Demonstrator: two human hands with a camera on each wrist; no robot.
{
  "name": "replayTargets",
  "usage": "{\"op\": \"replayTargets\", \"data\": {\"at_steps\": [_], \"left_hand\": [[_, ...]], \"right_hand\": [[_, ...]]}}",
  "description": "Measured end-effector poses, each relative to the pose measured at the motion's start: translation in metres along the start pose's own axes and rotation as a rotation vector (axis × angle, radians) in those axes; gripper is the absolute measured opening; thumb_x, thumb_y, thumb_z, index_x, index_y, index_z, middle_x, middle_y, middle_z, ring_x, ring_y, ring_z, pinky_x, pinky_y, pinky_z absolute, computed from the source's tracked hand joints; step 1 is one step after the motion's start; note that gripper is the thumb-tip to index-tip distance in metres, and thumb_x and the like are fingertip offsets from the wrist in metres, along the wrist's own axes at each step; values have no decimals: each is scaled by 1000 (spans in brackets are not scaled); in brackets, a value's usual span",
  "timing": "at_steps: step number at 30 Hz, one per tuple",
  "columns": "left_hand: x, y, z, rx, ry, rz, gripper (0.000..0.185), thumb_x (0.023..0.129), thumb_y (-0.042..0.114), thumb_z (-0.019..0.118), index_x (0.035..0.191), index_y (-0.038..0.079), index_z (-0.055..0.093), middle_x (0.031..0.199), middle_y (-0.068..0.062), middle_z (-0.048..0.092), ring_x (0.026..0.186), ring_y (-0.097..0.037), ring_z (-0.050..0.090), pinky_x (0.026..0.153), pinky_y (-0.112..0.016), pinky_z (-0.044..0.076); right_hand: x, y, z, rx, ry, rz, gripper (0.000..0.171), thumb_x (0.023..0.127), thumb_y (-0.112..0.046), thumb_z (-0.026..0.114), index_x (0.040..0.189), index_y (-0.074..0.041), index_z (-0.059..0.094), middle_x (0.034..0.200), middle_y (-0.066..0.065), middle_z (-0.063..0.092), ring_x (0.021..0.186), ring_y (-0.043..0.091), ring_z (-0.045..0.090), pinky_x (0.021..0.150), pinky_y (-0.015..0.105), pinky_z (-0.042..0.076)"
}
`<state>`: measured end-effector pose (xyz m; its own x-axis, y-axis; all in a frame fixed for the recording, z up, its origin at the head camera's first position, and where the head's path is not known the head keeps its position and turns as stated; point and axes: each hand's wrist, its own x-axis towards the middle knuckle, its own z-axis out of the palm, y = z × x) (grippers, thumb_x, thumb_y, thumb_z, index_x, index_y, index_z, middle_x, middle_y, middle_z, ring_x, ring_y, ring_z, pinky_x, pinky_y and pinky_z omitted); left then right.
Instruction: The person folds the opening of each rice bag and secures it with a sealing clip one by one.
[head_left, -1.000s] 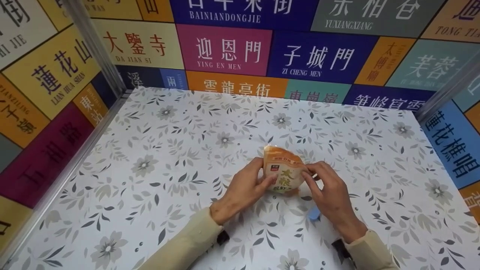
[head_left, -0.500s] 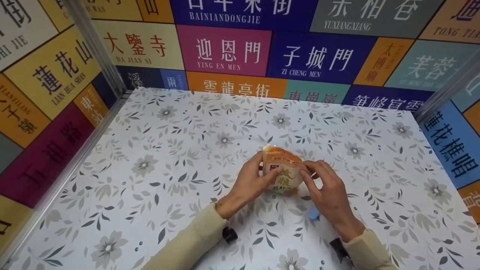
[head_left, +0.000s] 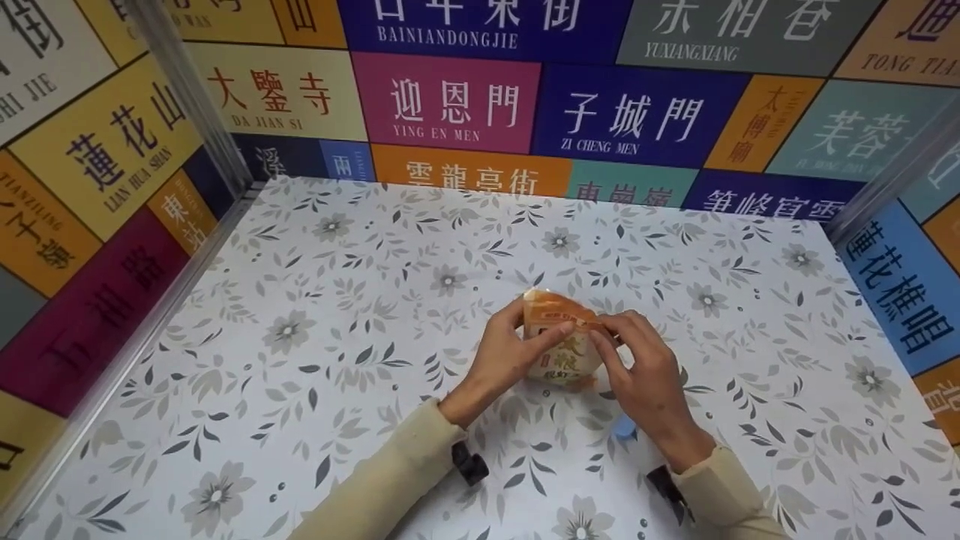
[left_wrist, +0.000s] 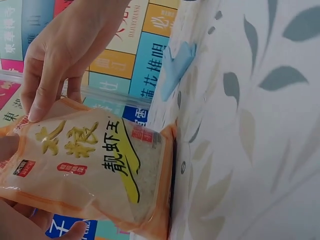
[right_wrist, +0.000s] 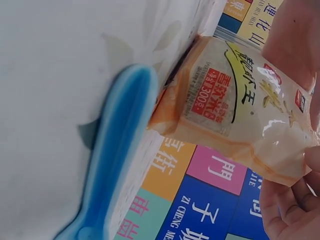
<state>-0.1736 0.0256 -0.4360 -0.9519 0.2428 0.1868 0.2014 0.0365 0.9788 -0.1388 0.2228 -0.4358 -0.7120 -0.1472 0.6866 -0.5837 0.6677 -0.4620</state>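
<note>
A small, soft bag of rice [head_left: 564, 360] with orange edges and printed lettering stands on the table, bottom edge down; pale grains show through its lower part in the left wrist view. My left hand [head_left: 495, 356] grips its left side near the top, thumb laid across the front. At the upper right edge, my right hand [head_left: 651, 371] pinches the film between thumb and fingers. Close by my right wrist lies a light blue plastic piece [head_left: 624, 428]; the right wrist view shows its long grooved arm [right_wrist: 120, 135]. My left fingers behind the bag are hidden in the head view.
The table [head_left: 360, 315] has a white cover with grey flowers and leaves. Panels with large lettering [head_left: 450, 101] rise behind it and on both sides. A clear corner strip [head_left: 199, 112] runs up at the left.
My left hand has shifted slightly right and up, its thumb sliding further across the bag's front. My right hand has moved a little left and up along the top edge.
</note>
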Motion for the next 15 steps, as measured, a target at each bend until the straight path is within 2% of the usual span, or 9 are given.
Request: {"op": "replayTargets", "data": {"at_steps": [6,12,15], "left_hand": [[3,1,3,-47,11,-14,32,92,31,80,118,14,72,109,-3,78,93,-11,71,82,-30,59],[7,0,3,-65,27,16,27,93,24,80,114,8,75,107,-9,79,87,-10,71,77,-26,58],[8,0,3,-66,29,31,25,93,23,80,112,6,76,106,-11,79,86,-9,71,77,-25,58]], "right_hand": [[2,0,2,7,35,-22,10,93,-2,76,101,-7,75,93,5,68,83,15,63,77,16,51],[3,-1,1,-6,41,-19,7,93,-5,77,99,-7,76,92,5,68,81,15,64,76,15,51],[3,0,0,-9,47,-17,6,93,-5,77,98,-7,76,90,5,68,80,15,64,77,10,49]]}}
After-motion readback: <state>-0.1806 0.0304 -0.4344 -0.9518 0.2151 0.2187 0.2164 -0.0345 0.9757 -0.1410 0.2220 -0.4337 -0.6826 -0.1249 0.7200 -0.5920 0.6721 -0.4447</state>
